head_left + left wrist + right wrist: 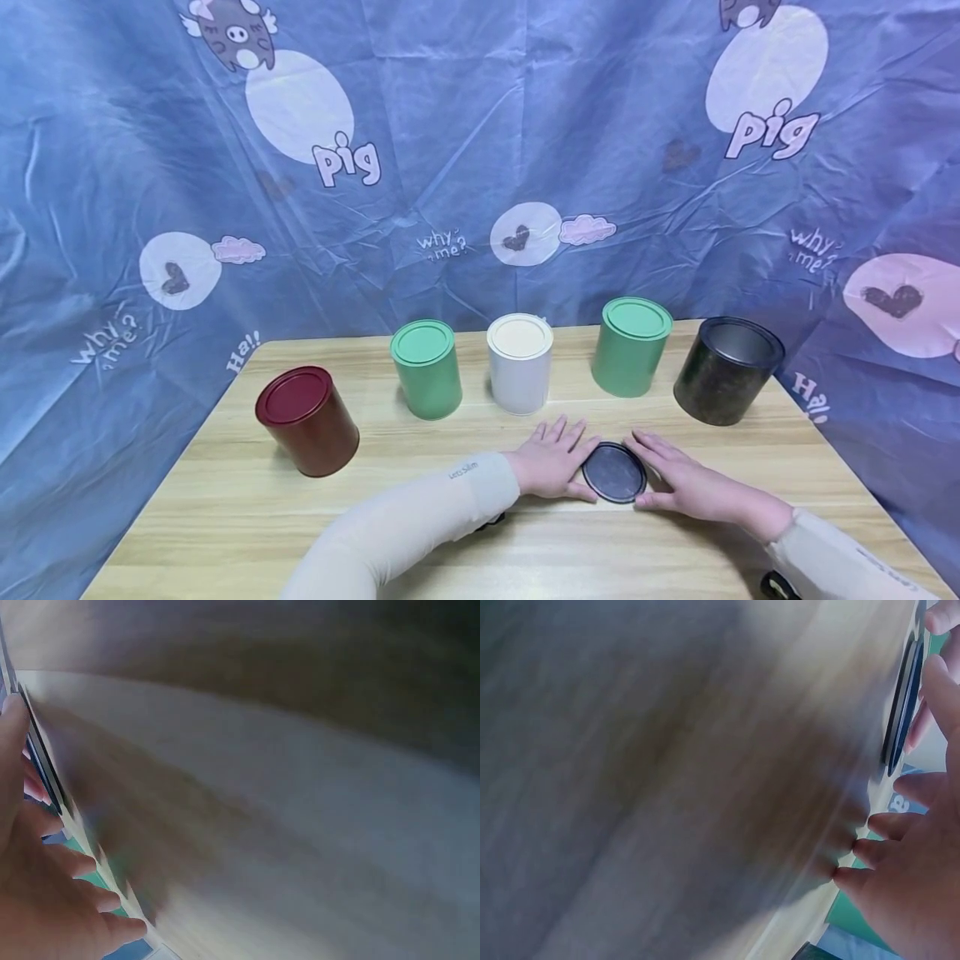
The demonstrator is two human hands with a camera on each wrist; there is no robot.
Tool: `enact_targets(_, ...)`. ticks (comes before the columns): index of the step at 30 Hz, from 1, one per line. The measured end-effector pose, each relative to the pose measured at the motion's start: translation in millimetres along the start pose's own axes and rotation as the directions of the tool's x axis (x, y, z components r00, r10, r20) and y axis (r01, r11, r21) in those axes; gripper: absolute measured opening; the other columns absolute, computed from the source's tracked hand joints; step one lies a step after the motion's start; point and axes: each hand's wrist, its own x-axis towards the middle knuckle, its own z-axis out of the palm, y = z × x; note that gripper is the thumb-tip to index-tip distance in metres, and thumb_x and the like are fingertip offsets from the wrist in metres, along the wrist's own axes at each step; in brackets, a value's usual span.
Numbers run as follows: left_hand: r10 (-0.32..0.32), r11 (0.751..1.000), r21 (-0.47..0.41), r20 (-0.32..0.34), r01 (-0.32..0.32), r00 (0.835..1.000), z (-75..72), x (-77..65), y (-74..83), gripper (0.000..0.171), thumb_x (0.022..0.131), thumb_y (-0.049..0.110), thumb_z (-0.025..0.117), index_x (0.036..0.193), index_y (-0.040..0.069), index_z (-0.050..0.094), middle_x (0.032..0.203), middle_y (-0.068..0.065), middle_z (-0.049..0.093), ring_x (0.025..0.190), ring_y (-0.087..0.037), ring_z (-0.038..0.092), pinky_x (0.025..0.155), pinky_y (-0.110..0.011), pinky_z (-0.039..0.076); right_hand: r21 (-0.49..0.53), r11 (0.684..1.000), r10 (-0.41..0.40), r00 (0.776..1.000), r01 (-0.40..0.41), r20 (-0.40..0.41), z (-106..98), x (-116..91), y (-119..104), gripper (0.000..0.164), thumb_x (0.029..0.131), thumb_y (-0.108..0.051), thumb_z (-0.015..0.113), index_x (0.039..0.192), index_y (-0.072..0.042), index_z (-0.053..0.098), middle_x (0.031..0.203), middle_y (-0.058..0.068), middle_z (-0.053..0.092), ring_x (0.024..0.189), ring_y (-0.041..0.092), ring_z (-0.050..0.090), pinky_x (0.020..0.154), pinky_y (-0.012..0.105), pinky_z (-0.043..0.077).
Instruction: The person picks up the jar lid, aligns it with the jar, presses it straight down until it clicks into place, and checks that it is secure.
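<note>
A round black lid lies flat on the wooden table between the two hands. Just left of it is my left hand, fingers straight and spread, with thumb and index finger at the lid's edge. On the other side my right hand has its fingers extended, thumb and fingertips close to the rim. In the left wrist view the lid appears edge-on beside the thumb; the right wrist view also has the lid edge-on. Whether the fingers touch it is hard to tell.
Behind the hands stand a dark red can, a green can, a white can and another green can. A black can, grey inside its rim, is at right. A blue printed cloth hangs behind the table.
</note>
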Motion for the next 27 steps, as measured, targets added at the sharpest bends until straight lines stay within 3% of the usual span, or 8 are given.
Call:
enact_targets(4, -0.023, 1.0, -0.004, 0.008, 0.023, 1.0, 1.9, 1.5, 0.6, 0.084, 0.088, 0.07, 0.045, 0.155, 0.026, 0.021, 0.162, -0.003, 0.018, 0.149, -0.03, 0.017, 0.119, -0.046, 0.024, -0.024, 1.0, -0.002, 1.0, 0.002, 0.002, 0.7, 0.2, -0.1, 0.078, 0.078, -0.046, 0.075, 0.135, 0.002, 0.052, 0.138, 0.028, 0.049, 0.12, 0.049, 0.049, 0.098, 0.035, 0.046)
enact_targets(9, -0.036, 0.999, 0.016, 0.003, 0.036, 0.999, 1.1, 4.3, 2.2, 0.083, 0.088, 0.07, 0.045, 0.154, 0.025, 0.025, 0.162, -0.003, 0.02, 0.148, -0.03, 0.02, 0.118, -0.045, 0.026, -0.009, 1.0, 0.004, 1.0, -0.004, 0.021, -0.4, 3.1, -0.4, 0.077, 0.077, -0.043, 0.077, 0.134, 0.003, 0.052, 0.137, 0.03, 0.048, 0.121, 0.051, 0.047, 0.093, 0.057, 0.046)
enact_targets(12, -0.041, 0.999, 0.029, 0.003, 0.041, 0.999, -0.5, 4.8, 2.9, 0.082, 0.088, 0.07, 0.045, 0.154, 0.024, 0.026, 0.161, -0.003, 0.022, 0.148, -0.029, 0.022, 0.118, -0.045, 0.028, 0.014, 1.0, 0.005, 0.999, -0.005, 0.038, -0.8, 5.0, -0.1, 0.078, 0.076, -0.042, 0.078, 0.133, 0.004, 0.052, 0.137, 0.032, 0.047, 0.121, 0.054, 0.046, 0.09, 0.064, 0.043)
enact_targets(27, -0.059, 0.998, -0.001, -0.001, 0.059, 0.998, -11.0, 6.4, 5.8, 0.079, 0.084, 0.066, 0.058, 0.148, 0.025, 0.039, 0.157, -0.001, 0.031, 0.144, -0.028, 0.031, 0.113, -0.044, 0.036, 0.02, 0.998, 0.052, 0.997, -0.054, 0.059, -0.4, 7.2, 1.0, 0.076, 0.074, -0.042, 0.08, 0.13, 0.003, 0.055, 0.136, 0.033, 0.048, 0.123, 0.052, 0.046, 0.094, 0.064, 0.043)
